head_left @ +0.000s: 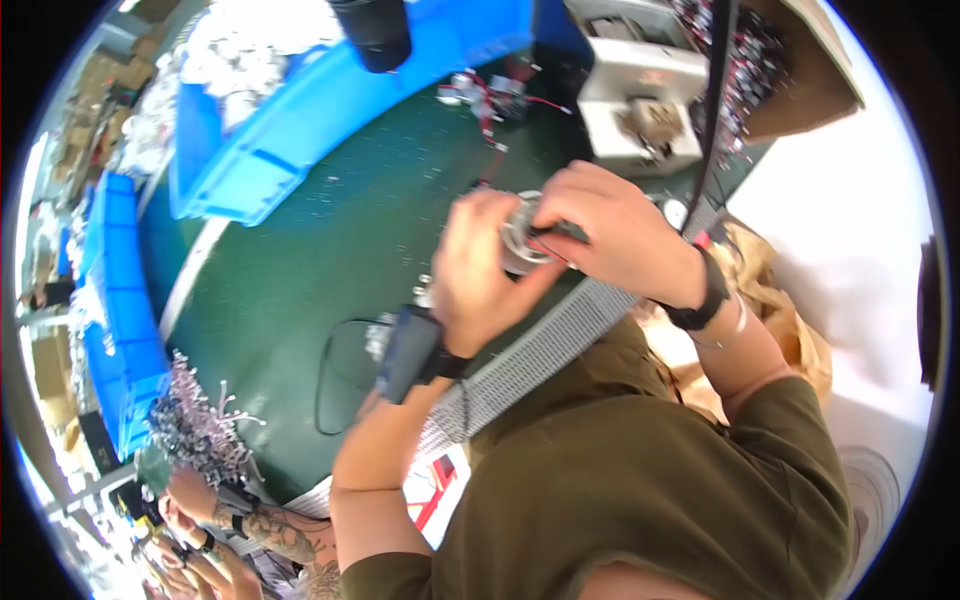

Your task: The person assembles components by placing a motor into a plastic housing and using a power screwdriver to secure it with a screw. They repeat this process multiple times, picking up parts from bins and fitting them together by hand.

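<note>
Over the near right part of a green work surface, my two hands meet at a small round part with a clear or silvery rim. My left hand is wrapped round its left side, slightly blurred. The fingers of my right hand are bent at its upper right, pinching a small dark piece with what look like thin wires. Exactly what this dark piece is, I cannot make out. Each wrist wears a dark band, and a dark box-like device sits on the left one.
A long blue bin with white parts curves along the far side; another blue bin stands left. Small motors with wires lie beyond my hands, near a white machine. Bundled wires and a co-worker's hands are lower left.
</note>
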Motion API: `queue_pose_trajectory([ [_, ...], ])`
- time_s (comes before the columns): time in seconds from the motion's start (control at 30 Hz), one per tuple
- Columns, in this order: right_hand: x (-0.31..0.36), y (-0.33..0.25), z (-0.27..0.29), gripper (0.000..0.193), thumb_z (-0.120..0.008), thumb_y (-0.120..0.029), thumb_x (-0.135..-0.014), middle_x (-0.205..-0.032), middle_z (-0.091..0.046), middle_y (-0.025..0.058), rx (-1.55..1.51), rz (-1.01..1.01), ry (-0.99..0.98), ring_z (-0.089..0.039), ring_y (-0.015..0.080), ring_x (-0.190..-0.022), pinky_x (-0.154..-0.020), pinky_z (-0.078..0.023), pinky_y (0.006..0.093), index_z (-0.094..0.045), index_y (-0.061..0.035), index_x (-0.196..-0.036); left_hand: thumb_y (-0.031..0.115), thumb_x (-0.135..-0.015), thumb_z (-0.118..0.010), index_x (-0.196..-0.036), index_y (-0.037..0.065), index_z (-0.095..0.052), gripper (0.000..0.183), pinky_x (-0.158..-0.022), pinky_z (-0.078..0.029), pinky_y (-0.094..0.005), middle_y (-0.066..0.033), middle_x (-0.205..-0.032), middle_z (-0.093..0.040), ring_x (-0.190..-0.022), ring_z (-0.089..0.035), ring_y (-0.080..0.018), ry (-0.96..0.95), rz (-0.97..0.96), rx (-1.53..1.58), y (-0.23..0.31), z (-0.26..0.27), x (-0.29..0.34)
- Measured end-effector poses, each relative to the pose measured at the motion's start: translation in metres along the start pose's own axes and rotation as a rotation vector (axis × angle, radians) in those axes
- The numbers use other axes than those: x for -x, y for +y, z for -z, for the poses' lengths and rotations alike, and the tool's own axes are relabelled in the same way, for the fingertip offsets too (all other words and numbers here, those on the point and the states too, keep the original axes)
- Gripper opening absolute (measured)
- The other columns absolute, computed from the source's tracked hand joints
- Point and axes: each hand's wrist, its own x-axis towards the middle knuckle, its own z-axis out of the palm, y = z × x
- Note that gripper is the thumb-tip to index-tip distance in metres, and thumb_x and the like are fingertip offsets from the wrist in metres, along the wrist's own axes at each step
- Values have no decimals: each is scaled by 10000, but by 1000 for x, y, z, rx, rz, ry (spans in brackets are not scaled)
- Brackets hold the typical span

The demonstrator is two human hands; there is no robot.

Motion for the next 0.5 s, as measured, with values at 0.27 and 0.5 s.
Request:
queue_pose_trajectory([
  [0.27, -11, -13, 44, 423, -644, -41, -732, -1209, -503, 147, -138, -53, 135, -501, 245, -1115, -905, -403, 329, -549, -6, -1143, 204, -659, -767, -1178, 21, -497, 613, -932, -424, -419, -193, -1188, -503, -1118, -494, -386, -136, -118, 106, 4, 14, 6],
  [0.5, -153, -26, 42, 505, -589, -165, -871, -1305, -462, 136, -548, 12, 619, -441, 212, -1197, -1032, -312, 338, -411, 25, -1305, 114, -669, -742, -1014, 25, -592, 386, -859, -488, -398, -150, -1142, -542, -1033, -557, -325, -190, -227, 93, -4, 18, -6],
])
